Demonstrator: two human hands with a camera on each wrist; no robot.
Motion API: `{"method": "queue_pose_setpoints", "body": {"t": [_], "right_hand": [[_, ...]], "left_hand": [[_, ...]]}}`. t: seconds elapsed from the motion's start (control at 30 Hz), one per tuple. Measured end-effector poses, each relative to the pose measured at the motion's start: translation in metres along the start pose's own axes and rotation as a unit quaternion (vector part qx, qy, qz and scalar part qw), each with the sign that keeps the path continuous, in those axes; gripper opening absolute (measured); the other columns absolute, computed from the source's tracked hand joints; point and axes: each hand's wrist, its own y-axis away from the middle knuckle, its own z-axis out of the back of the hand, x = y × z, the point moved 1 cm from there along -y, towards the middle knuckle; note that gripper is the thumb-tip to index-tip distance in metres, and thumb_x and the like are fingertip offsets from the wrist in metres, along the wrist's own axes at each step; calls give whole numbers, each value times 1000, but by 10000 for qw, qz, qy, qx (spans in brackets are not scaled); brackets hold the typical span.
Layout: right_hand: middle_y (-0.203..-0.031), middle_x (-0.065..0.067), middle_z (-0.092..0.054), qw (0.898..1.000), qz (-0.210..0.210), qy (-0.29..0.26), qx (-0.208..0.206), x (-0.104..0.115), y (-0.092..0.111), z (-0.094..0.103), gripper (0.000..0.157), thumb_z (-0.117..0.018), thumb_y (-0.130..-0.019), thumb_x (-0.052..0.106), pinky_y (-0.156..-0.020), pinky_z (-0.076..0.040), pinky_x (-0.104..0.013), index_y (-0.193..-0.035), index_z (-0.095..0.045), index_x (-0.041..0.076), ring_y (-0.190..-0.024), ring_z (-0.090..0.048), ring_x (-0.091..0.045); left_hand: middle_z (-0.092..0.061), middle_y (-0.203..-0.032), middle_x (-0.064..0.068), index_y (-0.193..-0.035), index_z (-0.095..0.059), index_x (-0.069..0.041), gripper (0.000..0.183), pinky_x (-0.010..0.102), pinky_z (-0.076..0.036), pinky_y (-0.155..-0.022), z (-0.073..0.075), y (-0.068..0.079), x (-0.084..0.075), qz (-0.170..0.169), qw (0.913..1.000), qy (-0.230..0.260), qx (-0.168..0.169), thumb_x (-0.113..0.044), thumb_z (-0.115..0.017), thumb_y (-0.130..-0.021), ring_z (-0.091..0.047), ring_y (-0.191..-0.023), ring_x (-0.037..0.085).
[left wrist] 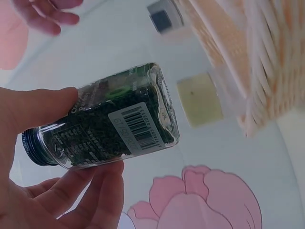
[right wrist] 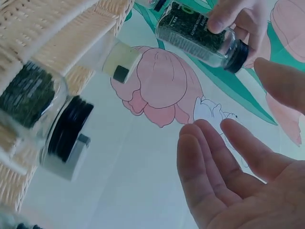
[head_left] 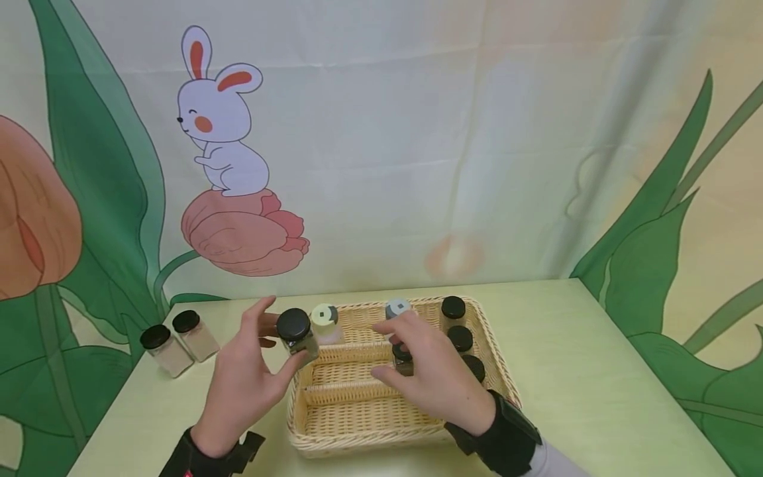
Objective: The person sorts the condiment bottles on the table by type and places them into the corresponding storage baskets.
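Observation:
My left hand (head_left: 244, 381) pinches a glass spice jar (head_left: 293, 326) between thumb and fingers, just off the left side of a wicker basket (head_left: 357, 442). In the left wrist view the jar (left wrist: 105, 117) shows dark green dried herbs, a barcode label and a black lid. Over the basket hovers my right hand (head_left: 438, 371), thumb and fingers apart, holding nothing. Near its fingers a black-lidded herb jar (head_left: 402, 361) stands in the basket's middle compartment, partly hidden by the hand; the right wrist view shows that herb jar (right wrist: 28, 98) apart from the fingers.
In the basket's back compartment stand a yellow-lidded container (head_left: 324, 318) and a grey-lidded one (head_left: 397, 308). Several black-lidded jars (head_left: 453, 308) line its right side. Two pale-filled jars (head_left: 171, 356) with black lids stand on the table at left. A printed cloth (head_left: 381, 165) hangs behind.

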Motion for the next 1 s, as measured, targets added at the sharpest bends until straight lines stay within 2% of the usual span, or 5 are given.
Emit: {"method": "queue_pose_setpoints", "body": {"t": [0.33, 0.53, 0.63, 0.8, 1.0], "right_hand": [[-121, 9, -60, 9983, 278, -189, -481, 10, -3, -19, 54, -77, -83, 34, -81, -50, -22, -132, -61, 19, -99, -55, -3], [-124, 5, -60, 9972, 311, -363, -566, 17, -5, -27, 58, -78, -82, 34, -83, -51, -23, -134, -59, 16, -102, -56, -5], [-126, 8, -58, 9978, 253, -369, -493, 21, -8, -31, 60, -78, -81, 36, -84, -50, -23, -135, -59, 18, -102, -56, -6], [-125, 8, -59, 9979, 273, -382, -436, 24, -12, -38, 59, -78, -81, 36, -84, -50, -23, -134, -59, 19, -103, -57, -9], [-117, 11, -60, 9977, 358, -277, -500, 25, -15, -43, 52, -78, -82, 37, -83, -48, -25, -127, -63, 17, -100, -55, -5]], "left_hand": [[-66, -109, -6, -154, -32, -13, 104, 27, -54, -74, -10, 9, -22, -631, 9960, 566, 297, -25, -89, -68, -62, -96, 5], [-65, -108, -8, -154, -31, -14, 103, 25, -54, -74, -14, 12, -28, -670, 9917, 908, 612, -24, -88, -69, -61, -96, 3], [-64, -108, -8, -154, -30, -11, 99, 23, -53, -75, -15, 13, -29, -696, 9894, 1007, 787, -29, -85, -74, -61, -96, 3], [-64, -111, -8, -155, -28, -15, 92, 24, -54, -76, -16, 14, -30, -665, 9848, 1180, 1085, -38, -77, -82, -62, -97, 5], [-65, -112, -6, -156, -26, -16, 95, 26, -54, -76, -18, 14, -30, -743, 9830, 1188, 1185, -24, -80, -79, -62, -96, 6]]}}
